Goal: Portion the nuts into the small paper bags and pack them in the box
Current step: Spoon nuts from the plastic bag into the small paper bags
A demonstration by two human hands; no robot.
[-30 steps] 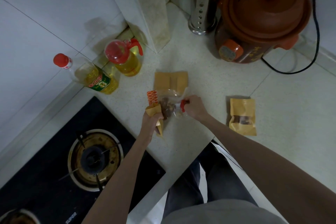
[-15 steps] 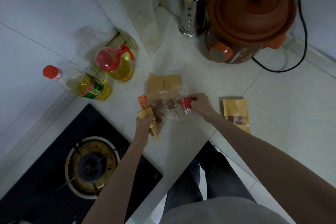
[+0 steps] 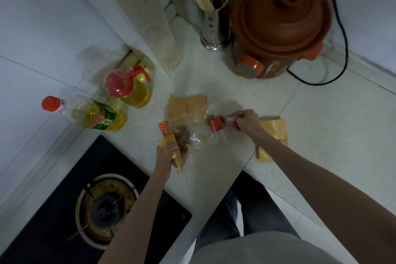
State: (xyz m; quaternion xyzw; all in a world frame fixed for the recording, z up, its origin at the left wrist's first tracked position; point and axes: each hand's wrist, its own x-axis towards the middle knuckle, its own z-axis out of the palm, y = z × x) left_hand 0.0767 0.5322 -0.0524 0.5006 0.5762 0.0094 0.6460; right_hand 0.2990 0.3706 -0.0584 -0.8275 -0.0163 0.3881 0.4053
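A clear plastic bag of nuts (image 3: 194,133) with red and orange labels is stretched between my two hands over the counter. My left hand (image 3: 166,152) grips a small tan paper bag (image 3: 176,159) together with the plastic bag's orange-labelled corner. My right hand (image 3: 246,121) pinches the plastic bag's other end by the red label. Brown nuts (image 3: 182,137) have gathered near the paper bag's mouth. A flat brown cardboard box (image 3: 186,108) lies just behind. A filled paper bag (image 3: 273,135) lies to the right, partly under my right forearm.
Two oil bottles (image 3: 128,90) (image 3: 94,115) stand at the left by the wall. A brown clay cooker (image 3: 278,28) with a black cord and a steel chopstick holder (image 3: 215,17) stand at the back. A black gas hob (image 3: 102,206) lies at the lower left. The counter edge runs below my hands.
My right hand has moved right and lifted its end of the plastic bag, pulling it out longer. The nuts have slid toward my left hand and the paper bag.
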